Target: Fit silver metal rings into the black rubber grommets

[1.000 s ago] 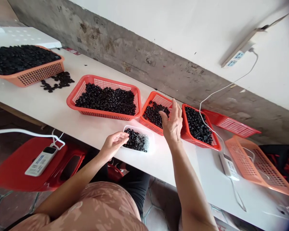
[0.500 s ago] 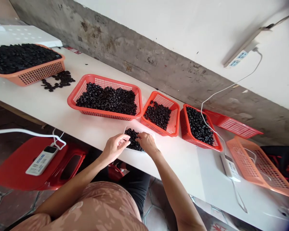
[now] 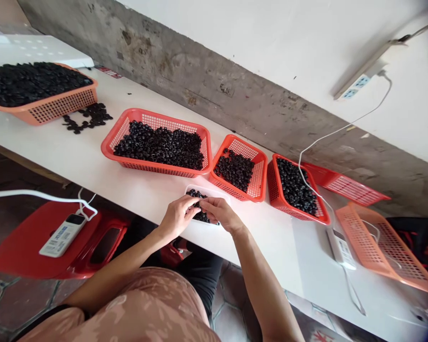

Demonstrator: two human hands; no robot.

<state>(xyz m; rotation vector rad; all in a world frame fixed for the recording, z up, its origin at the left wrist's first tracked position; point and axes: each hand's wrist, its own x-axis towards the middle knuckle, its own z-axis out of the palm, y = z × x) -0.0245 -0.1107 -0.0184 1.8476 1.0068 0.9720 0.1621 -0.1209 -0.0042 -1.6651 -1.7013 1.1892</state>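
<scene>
Both my hands meet over a small clear tub [image 3: 214, 191] of little black rings near the front edge of the white table [image 3: 92, 161]. My left hand [image 3: 178, 216] has its fingers pinched together at the tub's left side. My right hand [image 3: 219, 212] curls over the tub, fingertips touching those of the left hand. Whether a ring sits between the fingers is hidden. Just behind the tub stand a large red basket [image 3: 109, 142] and a smaller red basket [image 3: 258, 178], both holding black rings.
A third red basket [image 3: 273, 190] of black rings, an empty red one [image 3: 345, 187] and an orange one [image 3: 388, 247] stand to the right, with a white cable and device [image 3: 338, 247]. Far left are an orange basket [image 3: 57, 107] and loose rings [image 3: 87, 118]. A red stool [image 3: 17, 251] stands below.
My right hand came back from the smaller red basket down to the clear tub. Both hands have closed in until their fingertips meet over it.
</scene>
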